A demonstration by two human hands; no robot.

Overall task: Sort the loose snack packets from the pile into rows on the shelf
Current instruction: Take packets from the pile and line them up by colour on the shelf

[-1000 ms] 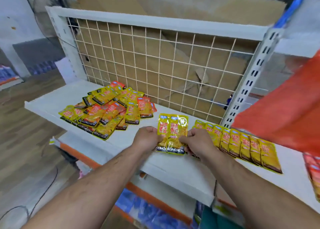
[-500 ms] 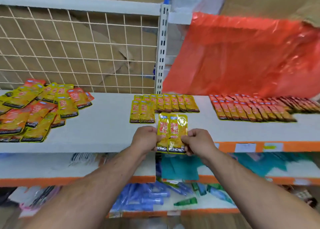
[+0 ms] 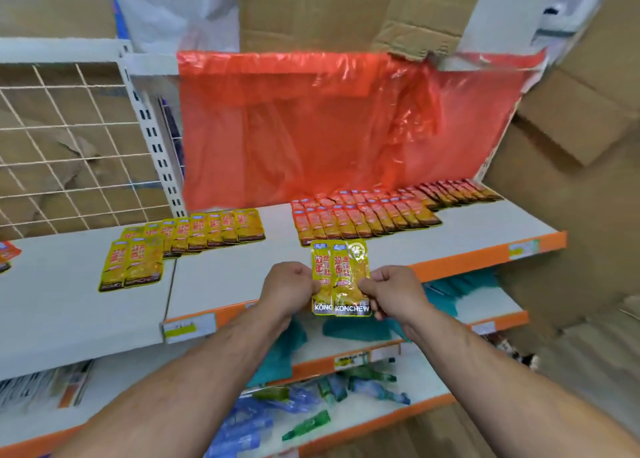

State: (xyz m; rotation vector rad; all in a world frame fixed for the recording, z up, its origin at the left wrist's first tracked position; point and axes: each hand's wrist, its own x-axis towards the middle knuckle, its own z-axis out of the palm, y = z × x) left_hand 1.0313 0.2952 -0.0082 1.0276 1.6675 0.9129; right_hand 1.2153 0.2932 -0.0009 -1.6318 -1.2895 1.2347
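Snack packets (image 3: 341, 277), two yellow, overlapped side by side: held upright in front of the shelf (image 3: 225, 270), level with its front edge, just below the left end of the red rows (image 3: 367, 211). Pinched at the left edge by the left hand (image 3: 289, 286) and at the right edge by the right hand (image 3: 391, 291). Grip on both sides pressed onto the packets, fingers curled.

Change over the last second: carried rightward from beside the yellow row (image 3: 211, 230), off the shelf surface and out past the front edge. Pile (image 3: 7, 253) now reduced to a sliver at the far left of the view. Pinch unchanged on both sides.

Meaning for the task: pair picked but not yet placed. Judged to belong with the yellow stock lying to the left; position under the red rows judged a transit point, not a destination. Two further yellow packets (image 3: 133, 265) laid in front of the yellow row, probably the start of a second row.

Open room: bare shelf between the yellow row and the red rows, plus a bare strip along the front edge. Front right corner bare past the red rows. To the rear, orange plastic sheet (image 3: 311, 128) hanging close behind the rows; keep clear. Lay flat; avoid sliding into packets already aligned.
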